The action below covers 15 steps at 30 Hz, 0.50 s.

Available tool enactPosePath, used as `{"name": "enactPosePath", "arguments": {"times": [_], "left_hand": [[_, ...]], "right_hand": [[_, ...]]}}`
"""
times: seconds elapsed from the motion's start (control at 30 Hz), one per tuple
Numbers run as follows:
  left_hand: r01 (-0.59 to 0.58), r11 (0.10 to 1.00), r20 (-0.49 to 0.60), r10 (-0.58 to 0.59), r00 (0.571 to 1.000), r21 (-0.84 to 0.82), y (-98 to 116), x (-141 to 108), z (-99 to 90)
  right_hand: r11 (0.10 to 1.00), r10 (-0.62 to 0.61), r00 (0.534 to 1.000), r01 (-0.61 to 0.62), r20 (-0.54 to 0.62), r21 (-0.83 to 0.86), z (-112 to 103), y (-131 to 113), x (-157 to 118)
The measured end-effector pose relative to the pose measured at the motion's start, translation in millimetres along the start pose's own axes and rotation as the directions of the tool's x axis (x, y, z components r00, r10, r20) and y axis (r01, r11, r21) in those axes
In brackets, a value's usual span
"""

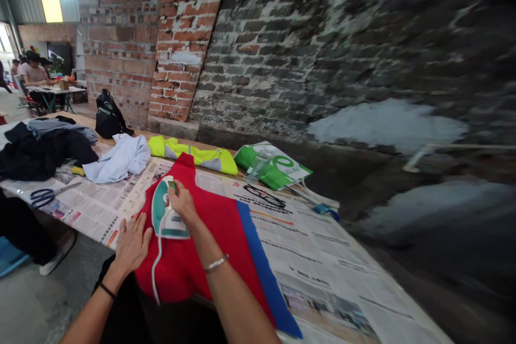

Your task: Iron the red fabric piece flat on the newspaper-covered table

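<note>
Head: right hand (pixel 184 202) grips iron (pixel 169 224), left hand (pixel 133 244) on red fabric (pixel 181 269)

The head camera looks forward and down at the right hand (pixel 183 203).

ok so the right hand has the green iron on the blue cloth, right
Not blue: the head view shows the right hand holding the green iron on the red cloth, with the blue strip beside it.
</note>
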<state>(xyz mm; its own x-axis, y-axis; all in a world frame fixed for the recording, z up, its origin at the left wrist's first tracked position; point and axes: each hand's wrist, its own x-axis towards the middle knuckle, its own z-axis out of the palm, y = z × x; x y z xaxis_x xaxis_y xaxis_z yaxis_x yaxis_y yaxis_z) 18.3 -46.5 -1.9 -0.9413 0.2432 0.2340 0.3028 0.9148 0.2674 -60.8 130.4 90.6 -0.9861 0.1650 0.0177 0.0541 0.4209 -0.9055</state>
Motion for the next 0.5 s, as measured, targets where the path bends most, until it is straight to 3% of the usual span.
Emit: {"name": "enactPosePath", "arguments": {"times": [0.13,0.2,0.4,0.5], "left_hand": [[0.005,1.0,0.027,-0.005,1.0,0.005,1.1,0.6,-2.2],[-0.003,1.0,0.037,0.002,0.999,0.006,1.2,1.4,-4.2],[-0.014,1.0,0.035,0.013,0.999,0.026,-0.8,2.2,-6.2],[-0.015,0.999,0.015,0.014,1.0,0.045,-3.0,1.6,-3.6]], "right_hand": [[0.998,-0.004,0.999,0.001,0.048,0.068,-5.5,11.6,-44.7],[0.997,-0.003,0.999,-0.002,0.051,0.08,-5.7,9.4,-51.5],[0.99,0.088,0.994,-0.095,0.067,0.103,-12.5,-14.2,-22.4],[0.997,-0.021,0.965,0.002,0.262,0.074,-42.0,-13.5,-20.7]]}}
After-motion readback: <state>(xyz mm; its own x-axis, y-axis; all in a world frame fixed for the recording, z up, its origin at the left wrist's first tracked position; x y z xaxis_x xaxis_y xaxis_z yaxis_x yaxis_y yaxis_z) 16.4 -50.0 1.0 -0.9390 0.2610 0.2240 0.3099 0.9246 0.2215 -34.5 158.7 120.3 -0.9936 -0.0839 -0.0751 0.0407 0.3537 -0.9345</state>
